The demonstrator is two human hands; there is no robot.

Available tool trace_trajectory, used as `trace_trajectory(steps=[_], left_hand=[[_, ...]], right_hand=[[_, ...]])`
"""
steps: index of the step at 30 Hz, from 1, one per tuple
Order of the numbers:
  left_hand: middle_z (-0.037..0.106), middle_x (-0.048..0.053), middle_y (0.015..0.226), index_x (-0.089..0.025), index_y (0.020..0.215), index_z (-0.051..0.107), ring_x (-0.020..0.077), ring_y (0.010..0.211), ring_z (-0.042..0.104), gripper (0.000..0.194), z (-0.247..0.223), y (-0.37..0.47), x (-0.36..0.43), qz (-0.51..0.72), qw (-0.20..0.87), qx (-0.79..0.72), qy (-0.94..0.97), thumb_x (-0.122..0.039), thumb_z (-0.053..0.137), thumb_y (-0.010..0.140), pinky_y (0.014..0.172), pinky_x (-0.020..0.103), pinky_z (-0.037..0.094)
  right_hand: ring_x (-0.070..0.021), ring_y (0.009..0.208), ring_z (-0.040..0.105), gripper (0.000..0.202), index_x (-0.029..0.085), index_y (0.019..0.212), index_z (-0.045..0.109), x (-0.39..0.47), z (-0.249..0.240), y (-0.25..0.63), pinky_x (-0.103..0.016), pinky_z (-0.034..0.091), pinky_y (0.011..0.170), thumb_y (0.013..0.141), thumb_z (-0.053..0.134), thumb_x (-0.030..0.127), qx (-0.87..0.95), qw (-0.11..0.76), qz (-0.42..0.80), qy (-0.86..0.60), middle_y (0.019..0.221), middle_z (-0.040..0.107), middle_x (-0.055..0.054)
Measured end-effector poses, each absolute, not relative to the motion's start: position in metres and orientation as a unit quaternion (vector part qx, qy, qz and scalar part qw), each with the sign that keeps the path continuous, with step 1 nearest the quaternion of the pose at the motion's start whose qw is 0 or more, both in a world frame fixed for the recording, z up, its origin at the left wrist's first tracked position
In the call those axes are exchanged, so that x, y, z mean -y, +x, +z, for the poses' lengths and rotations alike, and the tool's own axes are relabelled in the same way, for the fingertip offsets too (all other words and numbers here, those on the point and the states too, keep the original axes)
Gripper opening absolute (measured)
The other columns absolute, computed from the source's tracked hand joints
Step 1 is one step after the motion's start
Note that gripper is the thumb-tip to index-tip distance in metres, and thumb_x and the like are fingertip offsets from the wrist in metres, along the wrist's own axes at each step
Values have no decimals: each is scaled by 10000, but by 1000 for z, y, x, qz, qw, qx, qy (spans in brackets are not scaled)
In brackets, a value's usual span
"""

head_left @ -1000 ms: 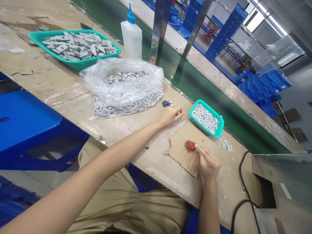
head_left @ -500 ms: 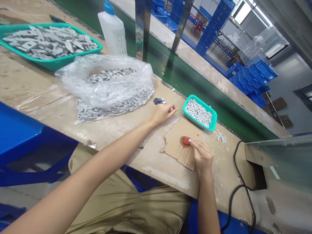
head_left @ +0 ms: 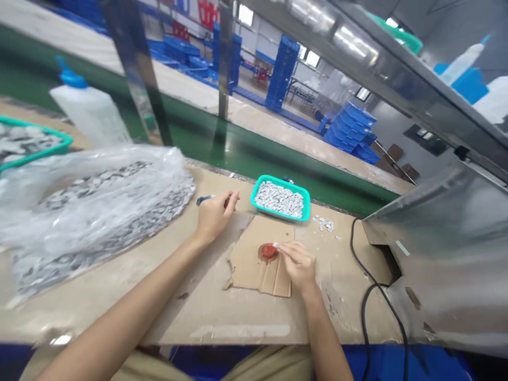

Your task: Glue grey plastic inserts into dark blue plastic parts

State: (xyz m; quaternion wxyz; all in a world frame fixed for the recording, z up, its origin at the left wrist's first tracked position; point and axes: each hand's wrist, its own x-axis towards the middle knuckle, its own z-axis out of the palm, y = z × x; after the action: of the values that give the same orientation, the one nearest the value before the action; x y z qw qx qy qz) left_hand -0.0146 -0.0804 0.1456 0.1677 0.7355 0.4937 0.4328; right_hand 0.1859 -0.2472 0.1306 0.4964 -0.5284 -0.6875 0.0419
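Red glossy blob (head_left: 268, 251) on torn cardboard (head_left: 246, 268)

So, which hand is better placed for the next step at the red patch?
Probably the right hand: its fingers hold a pale piece at the red patch; the left hand is farther away.

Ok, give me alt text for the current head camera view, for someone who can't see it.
A right hand pinches a small pale piece right by a red blob on torn cardboard. The left hand, fingers curled, is near a green basket of pale pieces; a clear plastic bag of grey parts lies further left.
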Motion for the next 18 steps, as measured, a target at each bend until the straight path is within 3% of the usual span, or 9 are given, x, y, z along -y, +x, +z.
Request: trace_trajectory(steps=[4, 7, 13, 15, 18], left_hand=[[679, 50, 675, -194, 880, 656, 203, 615, 617, 311, 178, 12, 62, 370, 151, -451, 798, -411, 438, 920, 574, 265, 351], [729, 83, 822, -186, 924, 659, 226, 774, 673, 264, 196, 47, 30, 339, 177, -432, 817, -346, 450, 904, 667, 266, 435], [761, 93, 916, -161, 831, 715, 249, 901, 699, 145, 213, 117, -43, 251, 219, -444, 831, -189, 597, 752, 735, 250, 504], [758, 101, 917, -143, 797, 715, 266, 939, 691, 103, 217, 132, -55, 233, 222, -448, 834, -192, 656, 728, 781, 259, 510], [728, 87, 928, -113, 880, 692, 240, 913, 679, 189, 220, 142, -56, 230, 229, -444, 835, -292, 666, 825, 817, 328, 531]], right_hand=[[-187, 806, 708, 277, 297, 1062, 746, 244, 126, 184, -339, 601, 754, 914, 564, 149, 684, 514, 33, -516, 905, 767, -32], [-184, 805, 712, 287, 300, 1055, 747, 242, 123, 183, -328, 606, 743, 908, 564, 136, 685, 522, 29, -507, 909, 769, -28], [-161, 803, 716, 228, 265, 997, 759, 236, 116, 181, -299, 602, 762, 904, 578, 161, 678, 528, 40, -510, 901, 772, -24], [-145, 800, 715, 207, 239, 961, 763, 235, 114, 180, -275, 595, 775, 909, 575, 169, 677, 523, 23, -518, 886, 774, -26], [-132, 796, 716, 202, 212, 926, 762, 232, 113, 181, -246, 587, 781, 904, 569, 158, 671, 519, 1, -529, 867, 775, -29]])
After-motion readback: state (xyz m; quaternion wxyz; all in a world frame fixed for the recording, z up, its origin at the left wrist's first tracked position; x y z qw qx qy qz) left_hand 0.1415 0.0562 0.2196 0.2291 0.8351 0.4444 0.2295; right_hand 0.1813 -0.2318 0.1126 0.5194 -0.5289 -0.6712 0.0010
